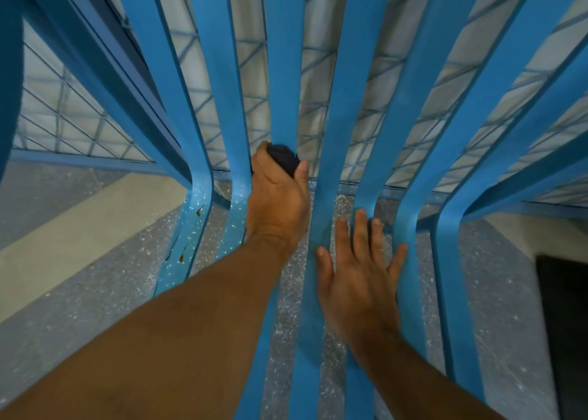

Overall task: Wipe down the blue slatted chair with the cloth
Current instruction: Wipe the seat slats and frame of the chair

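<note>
The blue slatted chair [350, 101] lies under both my hands. Its slats run lengthways away from me, then bend upward just beyond my fingers into the back. The cloth [284, 158], dark and bunched, sits on the middle slat at that bend, my left hand [276, 203] clamped round it. My right hand [359, 279], just beside it, lies flat with fingers spread across the slats, holding nothing. So small a wad could slip into the gap alongside, I reckon, and the brown marks [199, 210] left of my left hand could get missed.
</note>
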`<state>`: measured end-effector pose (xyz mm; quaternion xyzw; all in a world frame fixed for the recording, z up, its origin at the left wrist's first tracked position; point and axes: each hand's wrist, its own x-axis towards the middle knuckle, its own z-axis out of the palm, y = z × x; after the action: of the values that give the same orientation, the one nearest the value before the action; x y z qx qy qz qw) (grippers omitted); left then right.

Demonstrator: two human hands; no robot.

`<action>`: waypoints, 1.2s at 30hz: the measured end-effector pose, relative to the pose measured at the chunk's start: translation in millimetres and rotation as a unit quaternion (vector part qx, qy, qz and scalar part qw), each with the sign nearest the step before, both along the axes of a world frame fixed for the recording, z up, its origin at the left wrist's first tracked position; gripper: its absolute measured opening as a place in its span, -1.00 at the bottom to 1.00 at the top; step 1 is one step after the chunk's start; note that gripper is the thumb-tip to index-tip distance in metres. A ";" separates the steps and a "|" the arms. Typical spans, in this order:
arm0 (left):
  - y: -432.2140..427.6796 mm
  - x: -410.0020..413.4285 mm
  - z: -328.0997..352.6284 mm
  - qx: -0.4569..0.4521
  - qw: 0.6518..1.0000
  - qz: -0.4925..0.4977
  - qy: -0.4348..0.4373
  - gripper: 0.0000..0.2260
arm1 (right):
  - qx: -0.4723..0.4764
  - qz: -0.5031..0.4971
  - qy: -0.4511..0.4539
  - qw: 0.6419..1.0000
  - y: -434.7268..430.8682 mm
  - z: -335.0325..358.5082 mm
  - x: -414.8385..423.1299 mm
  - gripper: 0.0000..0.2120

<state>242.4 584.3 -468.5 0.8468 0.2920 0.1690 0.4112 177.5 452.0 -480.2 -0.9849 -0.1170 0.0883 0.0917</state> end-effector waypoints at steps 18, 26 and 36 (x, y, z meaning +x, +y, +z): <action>-3.4 -8.1 -0.8 0.003 0.994 0.017 0.110 -0.46 | 0.009 0.015 0.043 0.999 -1.0 8.8 3.8 -0.38; -7.5 -58.0 8.2 0.021 0.963 -0.017 0.270 -0.63 | 0.005 0.012 0.038 0.999 0.2 5.4 5.3 -0.38; -12.4 -53.1 9.6 0.039 0.963 -0.017 0.267 -0.61 | -0.005 0.023 0.040 0.999 -0.4 5.4 4.0 -0.42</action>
<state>189.3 571.8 -458.9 0.8815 0.3697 -0.0588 0.2877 181.5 451.6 -474.8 -0.9781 -0.1357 0.1300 0.0891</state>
